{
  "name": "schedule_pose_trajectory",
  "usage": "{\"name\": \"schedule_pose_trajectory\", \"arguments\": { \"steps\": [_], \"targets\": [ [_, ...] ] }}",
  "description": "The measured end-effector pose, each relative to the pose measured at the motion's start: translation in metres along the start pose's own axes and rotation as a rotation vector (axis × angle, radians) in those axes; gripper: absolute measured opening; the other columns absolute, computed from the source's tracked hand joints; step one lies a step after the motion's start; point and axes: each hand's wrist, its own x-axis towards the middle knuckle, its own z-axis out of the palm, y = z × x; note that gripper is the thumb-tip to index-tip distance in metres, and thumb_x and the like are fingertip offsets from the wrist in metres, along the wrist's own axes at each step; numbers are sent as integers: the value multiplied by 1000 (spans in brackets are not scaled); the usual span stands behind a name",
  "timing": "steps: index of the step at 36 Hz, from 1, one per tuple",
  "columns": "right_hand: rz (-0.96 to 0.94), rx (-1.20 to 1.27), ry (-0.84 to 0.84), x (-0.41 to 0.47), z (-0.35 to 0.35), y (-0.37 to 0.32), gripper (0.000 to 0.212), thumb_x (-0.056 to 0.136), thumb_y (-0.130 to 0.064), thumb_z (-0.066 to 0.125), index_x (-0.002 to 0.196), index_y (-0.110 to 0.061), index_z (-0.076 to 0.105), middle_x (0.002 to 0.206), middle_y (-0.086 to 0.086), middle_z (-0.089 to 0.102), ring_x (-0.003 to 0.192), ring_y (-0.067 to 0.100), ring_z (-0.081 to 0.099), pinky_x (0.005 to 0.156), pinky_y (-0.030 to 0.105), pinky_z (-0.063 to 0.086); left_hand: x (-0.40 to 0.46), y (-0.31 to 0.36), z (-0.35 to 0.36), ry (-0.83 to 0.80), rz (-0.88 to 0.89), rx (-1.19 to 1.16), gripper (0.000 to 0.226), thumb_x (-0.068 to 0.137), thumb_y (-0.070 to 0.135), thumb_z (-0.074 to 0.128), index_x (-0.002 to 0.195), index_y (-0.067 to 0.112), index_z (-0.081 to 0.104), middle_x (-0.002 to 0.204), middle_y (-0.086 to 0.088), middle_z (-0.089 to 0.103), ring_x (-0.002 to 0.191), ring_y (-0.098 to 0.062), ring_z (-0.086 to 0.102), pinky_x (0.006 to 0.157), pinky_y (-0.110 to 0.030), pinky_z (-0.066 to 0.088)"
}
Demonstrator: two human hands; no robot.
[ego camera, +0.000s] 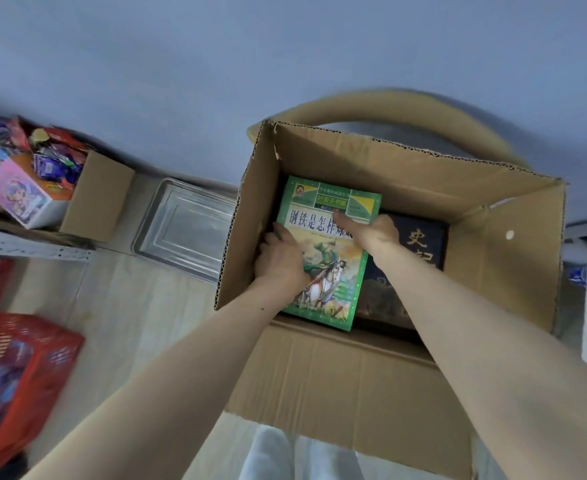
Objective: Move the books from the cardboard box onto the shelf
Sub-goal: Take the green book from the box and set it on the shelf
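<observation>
An open cardboard box (513,258) stands in front of me with its flaps up. Inside lies a green book (323,209) with a horse rider on its cover, partly over a dark book (420,244) with gold characters. My left hand (280,259) grips the green book's left edge, fingers curled under it. My right hand (371,233) holds the same book near its right edge, thumb lying on the cover. Both forearms reach down into the box. A white metal shelf rail (32,249) shows at the far left.
A metal tray (184,230) lies on the floor left of the box. Further left, a smaller carton (98,199) holds colourful packets and a pink box (18,195). A red plastic basket (18,368) sits at lower left. A tan curved chair back (389,112) rises behind the box.
</observation>
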Motion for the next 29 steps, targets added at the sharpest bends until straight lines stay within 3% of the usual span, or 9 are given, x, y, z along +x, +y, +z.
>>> {"name": "schedule_pose_trajectory", "arguments": {
  "steps": [5,12,16,19,21,24,26,29],
  "targets": [
    [133,251,-6,9,7,0,98,50,-58,92,126,-3,62,126,10,67,113,28,64,95,38,54,6,-4,1,16,6,29,123,76,38,83,152,-6,-2,148,-24,30,130,-36,43,97,-38,44],
    [120,414,-6,3,15,1,99,54,-49,94,132,-3,54,132,11,61,115,29,61,96,39,51,10,-7,4,52,7,28,126,68,39,88,152,-4,5,145,-22,37,127,-34,48,93,-39,47],
    [109,384,54,3,8,6,76,53,-49,94,106,-7,60,120,10,67,97,26,62,82,34,51,10,-6,8,95,41,-5,118,62,43,91,146,0,20,135,-19,48,116,-33,56,81,-38,50],
    [95,368,44,1,1,7,90,56,-48,91,127,-4,58,126,10,64,107,30,65,90,38,54,7,-4,15,123,51,-46,108,62,43,90,140,2,28,130,-17,52,110,-33,59,74,-36,49],
    [84,379,9,-1,-2,6,92,57,-46,91,131,-5,55,129,12,63,105,32,68,92,42,56,7,-5,16,142,26,-98,101,63,44,90,136,4,33,128,-16,53,108,-32,61,70,-34,47],
    [79,413,7,-4,-6,8,92,60,-42,91,134,-4,54,130,10,61,113,30,62,95,38,51,12,-9,11,116,-22,-238,85,64,41,90,127,4,46,122,-14,58,106,-30,61,75,-34,51],
    [73,451,11,-6,-7,10,87,61,-40,92,130,-3,55,123,8,61,106,27,60,91,36,49,15,-12,9,63,-10,-285,69,68,41,87,119,6,55,119,-13,59,103,-27,62,80,-35,54],
    [79,503,29,-9,-10,16,59,62,-38,93,99,-9,57,98,3,59,85,22,56,77,32,46,18,-12,13,8,9,-275,81,70,46,84,131,7,48,136,-16,41,122,-32,49,97,-39,47]
  ]
}}
